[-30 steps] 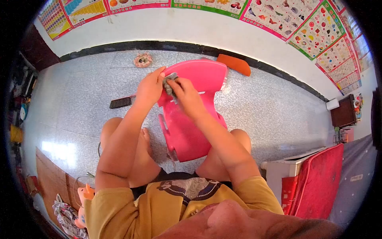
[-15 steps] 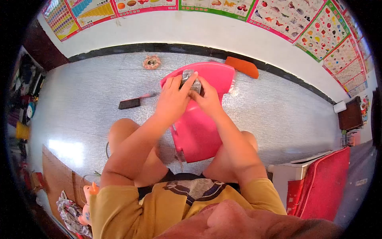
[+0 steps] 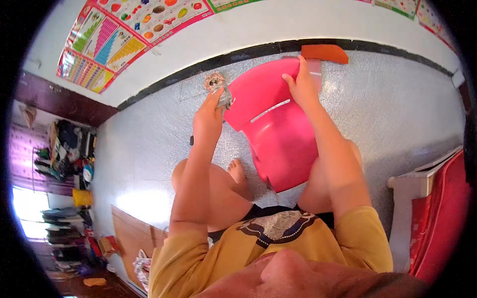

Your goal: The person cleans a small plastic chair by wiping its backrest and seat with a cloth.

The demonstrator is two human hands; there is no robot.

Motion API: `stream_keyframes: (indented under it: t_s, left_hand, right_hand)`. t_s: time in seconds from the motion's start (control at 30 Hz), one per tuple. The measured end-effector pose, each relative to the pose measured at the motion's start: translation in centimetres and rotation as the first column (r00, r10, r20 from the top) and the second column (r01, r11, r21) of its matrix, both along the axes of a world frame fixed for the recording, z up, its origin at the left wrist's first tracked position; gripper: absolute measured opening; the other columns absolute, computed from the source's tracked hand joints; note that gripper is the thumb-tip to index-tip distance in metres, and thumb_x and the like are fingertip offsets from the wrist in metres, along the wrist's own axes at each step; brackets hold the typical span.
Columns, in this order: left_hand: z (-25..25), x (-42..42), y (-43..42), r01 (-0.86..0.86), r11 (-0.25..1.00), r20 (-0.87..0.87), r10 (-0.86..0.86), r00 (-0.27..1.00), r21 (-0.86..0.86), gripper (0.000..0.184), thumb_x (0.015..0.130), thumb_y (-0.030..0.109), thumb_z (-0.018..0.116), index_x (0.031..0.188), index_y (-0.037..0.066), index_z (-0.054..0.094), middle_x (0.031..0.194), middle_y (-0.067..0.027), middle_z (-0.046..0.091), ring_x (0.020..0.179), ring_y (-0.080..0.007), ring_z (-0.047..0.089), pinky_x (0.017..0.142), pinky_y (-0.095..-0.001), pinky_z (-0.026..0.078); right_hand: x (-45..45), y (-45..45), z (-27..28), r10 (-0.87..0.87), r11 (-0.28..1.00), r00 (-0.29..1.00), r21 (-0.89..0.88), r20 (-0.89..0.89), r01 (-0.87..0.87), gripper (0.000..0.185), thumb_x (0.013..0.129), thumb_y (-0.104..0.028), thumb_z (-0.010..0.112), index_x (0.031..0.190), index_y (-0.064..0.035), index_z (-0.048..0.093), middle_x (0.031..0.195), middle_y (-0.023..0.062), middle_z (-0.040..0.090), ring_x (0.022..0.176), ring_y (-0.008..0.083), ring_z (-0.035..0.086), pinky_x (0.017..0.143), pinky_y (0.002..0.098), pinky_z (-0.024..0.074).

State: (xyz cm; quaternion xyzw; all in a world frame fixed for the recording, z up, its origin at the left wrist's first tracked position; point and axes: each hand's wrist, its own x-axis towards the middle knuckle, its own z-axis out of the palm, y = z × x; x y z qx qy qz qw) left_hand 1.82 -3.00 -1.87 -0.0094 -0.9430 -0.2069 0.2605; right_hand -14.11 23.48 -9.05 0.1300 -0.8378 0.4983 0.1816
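A small, child-sized chair of smooth pink plastic (image 3: 288, 149) stands or leans between the person's knees on a speckled grey floor (image 3: 392, 99), its curved backrest (image 3: 263, 89) toward the wall. The left hand (image 3: 207, 119) has its grip pinched round a crumpled grey cloth (image 3: 225, 98), which sits at the backrest's left edge and seems to touch it. The right hand (image 3: 305, 89) takes the backrest's upper right corner in a fairly narrow grip, thumb toward the front face and fingers at the rim; how firmly it presses, one cannot tell.

The step in hand looks like wiping the backrest's side edge, with the right hand as steady support. A further stroke would call for the cloth to lie flat against that edge and the chair to be kept from tipping. A pinkish ring-shaped object (image 3: 214, 81) lies near the cloth; an orange, flat piece (image 3: 325, 53) lies by the wall.
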Motion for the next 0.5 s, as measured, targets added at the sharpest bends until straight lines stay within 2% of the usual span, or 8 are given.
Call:
stream_keyframes:
  t_s: [0.1,0.17,0.2,0.23,0.3,0.37,0.4,0.5]
  left_hand:
    - [2.1,1.0,1.5,-0.273,0.955,0.348,0.218,0.912,0.117,0.043,0.100,0.022,0.060,0.143,0.018,0.061,0.116,-0.0264,0.072,0.107,-0.0495,0.068,0.088,-0.0522,0.054]
    - [0.7,0.6,-0.7,-0.283,0.959,0.398,0.261,0.880,-0.004,0.044,0.101,0.025,0.060,0.143,0.014,0.061,0.108,-0.0258,0.073,0.101,-0.0510,0.069,0.085,-0.0538,0.054]
    - [1.1,0.6,-0.4,-0.294,0.956,0.395,0.271,0.878,-0.001,0.044,0.101,0.025,0.060,0.143,0.012,0.061,0.107,-0.0258,0.073,0.101,-0.0507,0.069,0.086,-0.0539,0.053]
    - [1.6,0.6,0.0,-0.305,0.952,0.392,0.280,0.876,0.003,0.044,0.101,0.025,0.060,0.142,0.010,0.061,0.106,-0.0257,0.074,0.102,-0.0505,0.069,0.086,-0.0539,0.053]
    - [2.1,1.3,1.9,-0.339,0.931,0.342,0.277,0.898,0.135,0.042,0.101,0.020,0.059,0.140,0.007,0.062,0.111,-0.0260,0.073,0.108,-0.0481,0.068,0.093,-0.0526,0.053]
    - [0.0,0.2,0.9,-0.103,0.991,-0.016,0.102,0.995,-0.090,0.040,0.099,0.013,0.058,0.138,0.008,0.064,0.121,-0.0249,0.071,0.119,-0.0441,0.065,0.104,-0.0510,0.050]
    - [-0.2,-0.2,0.8,-0.012,0.973,-0.175,-0.029,0.984,-0.229,0.040,0.098,0.009,0.057,0.137,0.009,0.065,0.126,-0.0243,0.069,0.125,-0.0421,0.064,0.109,-0.0503,0.048]
    - [-1.0,-0.8,1.8,-0.045,0.930,-0.096,0.011,0.995,-0.366,0.044,0.093,0.000,0.055,0.134,0.012,0.068,0.141,-0.0208,0.063,0.139,-0.0393,0.054,0.122,-0.0512,0.037]
  right_hand:
    - [0.1,0.6,0.7,0.010,0.998,0.999,0.059,0.033,-0.012,0.081,0.094,-0.030,0.075,0.155,0.0017,0.033,0.151,0.0298,0.050,0.134,0.0444,0.055,0.110,0.0478,0.0471]
    - [0.4,0.8,1.7,0.030,0.998,0.992,0.055,0.126,-0.037,0.080,0.094,-0.031,0.075,0.155,0.0011,0.034,0.150,0.0300,0.050,0.132,0.0450,0.055,0.109,0.0487,0.0477]
    - [0.5,1.0,2.0,0.042,0.997,0.984,0.055,0.171,-0.052,0.080,0.094,-0.031,0.075,0.154,0.0009,0.034,0.149,0.0300,0.051,0.132,0.0453,0.056,0.109,0.0492,0.0479]
    - [0.3,0.8,1.7,0.024,0.998,0.990,0.061,0.136,-0.033,0.079,0.094,-0.031,0.076,0.154,0.0005,0.035,0.148,0.0299,0.052,0.131,0.0455,0.056,0.108,0.0494,0.0483]
    - [0.0,0.6,0.9,-0.007,0.997,0.998,0.077,0.068,0.002,0.078,0.094,-0.032,0.076,0.153,-0.0003,0.036,0.145,0.0297,0.054,0.129,0.0458,0.057,0.107,0.0497,0.0490]
    - [-0.2,0.6,0.7,0.009,0.999,0.998,0.044,0.065,-0.011,0.077,0.094,-0.032,0.076,0.152,-0.0007,0.037,0.144,0.0292,0.056,0.128,0.0460,0.059,0.106,0.0498,0.0494]
    - [-0.2,0.7,0.7,0.018,0.999,0.998,0.030,0.064,-0.020,0.077,0.093,-0.033,0.076,0.152,-0.0009,0.038,0.143,0.0290,0.057,0.127,0.0461,0.059,0.106,0.0499,0.0496]
    - [-0.1,0.9,1.0,0.017,0.998,0.998,0.054,0.067,-0.021,0.077,0.093,-0.033,0.076,0.152,-0.0005,0.038,0.140,0.0287,0.059,0.126,0.0459,0.060,0.106,0.0499,0.0500]
